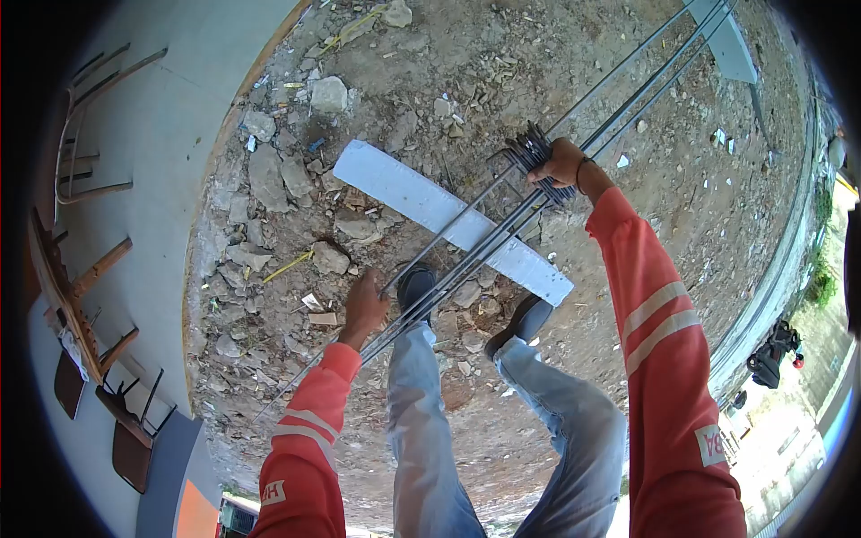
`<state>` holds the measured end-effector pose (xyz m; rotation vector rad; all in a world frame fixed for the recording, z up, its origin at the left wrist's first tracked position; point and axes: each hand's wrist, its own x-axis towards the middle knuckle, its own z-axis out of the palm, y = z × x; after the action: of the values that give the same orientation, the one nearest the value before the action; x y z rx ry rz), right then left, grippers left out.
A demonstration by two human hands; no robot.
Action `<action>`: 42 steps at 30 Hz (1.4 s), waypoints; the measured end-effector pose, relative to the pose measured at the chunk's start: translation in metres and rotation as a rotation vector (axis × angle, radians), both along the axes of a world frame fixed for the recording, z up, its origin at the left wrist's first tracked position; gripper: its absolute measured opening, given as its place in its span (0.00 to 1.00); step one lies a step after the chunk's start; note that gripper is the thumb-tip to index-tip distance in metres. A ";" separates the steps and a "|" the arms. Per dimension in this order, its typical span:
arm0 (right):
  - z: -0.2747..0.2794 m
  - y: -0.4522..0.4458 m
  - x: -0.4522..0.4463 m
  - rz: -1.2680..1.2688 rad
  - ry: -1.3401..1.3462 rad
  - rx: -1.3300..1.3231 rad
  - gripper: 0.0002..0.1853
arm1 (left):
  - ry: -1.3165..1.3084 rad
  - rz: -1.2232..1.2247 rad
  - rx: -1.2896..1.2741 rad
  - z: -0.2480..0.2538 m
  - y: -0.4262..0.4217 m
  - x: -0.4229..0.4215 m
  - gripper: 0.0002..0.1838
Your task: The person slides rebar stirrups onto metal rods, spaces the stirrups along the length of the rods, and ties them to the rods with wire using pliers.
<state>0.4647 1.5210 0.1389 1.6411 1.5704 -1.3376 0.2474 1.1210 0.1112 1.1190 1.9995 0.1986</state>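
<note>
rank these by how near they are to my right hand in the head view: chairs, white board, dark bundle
Nearest to the right hand first:
1. dark bundle, in its fingers
2. white board, on the ground ahead of the shoes
3. chairs, far left

The ground [708, 193] was rough brown earth, strewn with grit, small pale scraps and broken rubble [267, 177], the larger lumps gathered toward the left. A smooth, pale paved surface [193, 85] bordered it on the left, its curved edge marked by a thin brown line. On that surface stood metal-legged and wooden furniture [94, 269], some with dark brown panels. At the near left was a grey block [170, 466] beside an orange panel [195, 513]. Along the right ran a pale strip [762, 309], with green plants [821, 269] and dark bundles [771, 357] beyond. Bright daylight washed out the right margin.
</note>
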 end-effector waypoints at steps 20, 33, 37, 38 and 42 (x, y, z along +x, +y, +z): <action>-0.055 0.015 0.026 0.095 0.160 -0.164 0.22 | -0.882 2.324 0.725 -0.045 -0.002 0.240 0.10; -0.011 0.008 0.045 -0.140 0.375 -0.153 0.13 | -0.952 2.383 0.398 -0.036 0.008 0.246 0.13; -0.009 0.017 0.067 -0.128 0.498 0.165 0.12 | -0.984 2.346 0.395 -0.032 0.003 0.242 0.14; -0.013 0.019 0.077 0.157 0.480 0.424 0.13 | -0.994 2.335 0.399 -0.030 0.002 0.241 0.14; -0.016 0.011 0.104 0.423 0.343 0.618 0.13 | -0.848 2.230 -0.087 -0.014 0.011 0.230 0.18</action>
<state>0.5687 1.5319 0.1230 1.2974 2.5588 -0.9912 0.4775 1.1317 0.0972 -1.4577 1.4074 1.2989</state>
